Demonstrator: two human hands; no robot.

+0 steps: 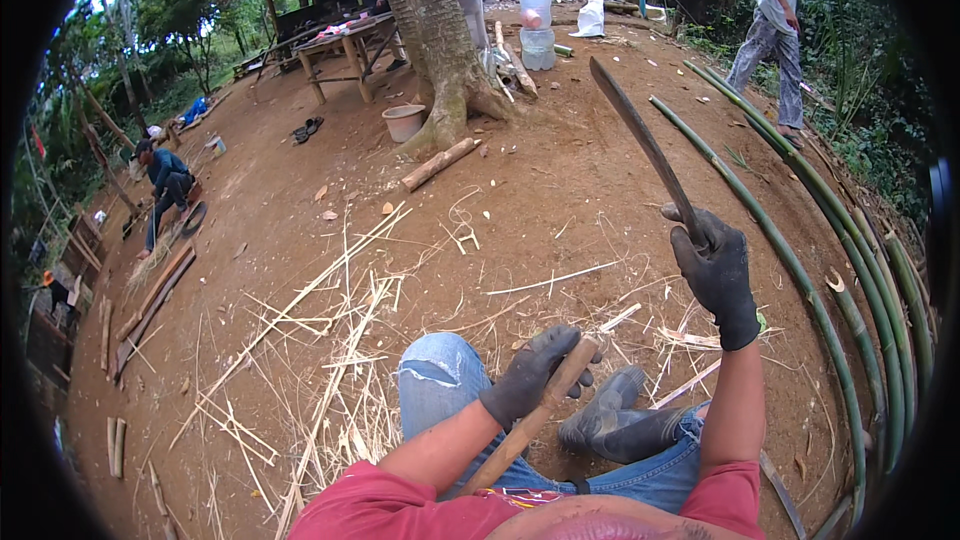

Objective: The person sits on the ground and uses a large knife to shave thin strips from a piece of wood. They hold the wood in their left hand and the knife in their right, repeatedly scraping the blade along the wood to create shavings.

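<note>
Raised at the right, my right hand (714, 275) in a dark glove is closed round the handle end of a machete (645, 130). Its long dark blade slants up to the left. My left hand (530, 375), gloved too, lies in front of my body, wrapped round a long brown piece of wood (528, 427) that leans back toward my shirt. Blade and wood are well apart. Below my hands is a black rubber boot (625, 420) on my bent leg.
Pale split strips (340, 390) litter the ground on the left. Long green bamboo poles (790, 250) lie along the right, where a person (770, 20) stands beyond. Another person (170, 185) sits far left. A tree trunk (425, 30) and short log (440, 164) are ahead.
</note>
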